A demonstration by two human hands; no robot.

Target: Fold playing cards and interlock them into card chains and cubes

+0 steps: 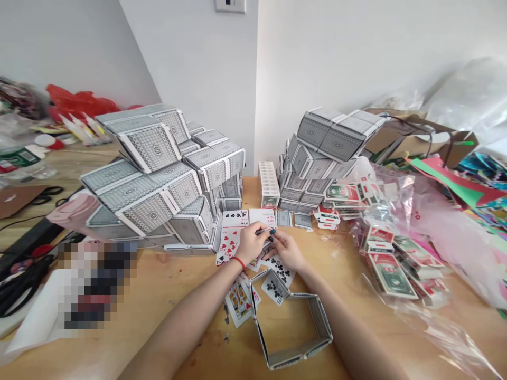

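Observation:
My left hand (pixel 252 241) is closed in a pinch, with a slim dark pen-like object (pixel 261 230) showing at its fingers. My right hand (pixel 288 250) meets it, fingers curled together; what lies between the fingertips is too small to make out. Below both hands, playing cards (pixel 282 270) lie face up, clubs among them. Heart cards (pixel 229 243) spread left of my left hand, and a picture card (pixel 240 301) lies nearer me. Between my forearms stands an open angular frame of joined cards (pixel 322 322).
Stacked blocks built of grey-backed cards rise at left (pixel 158 195) and right (pixel 317 153). A white upright box (pixel 269 182) stands between them. Card boxes (pixel 392 274) and clear plastic (pixel 435 227) lie at right; black scissors (pixel 24 285) lie at left.

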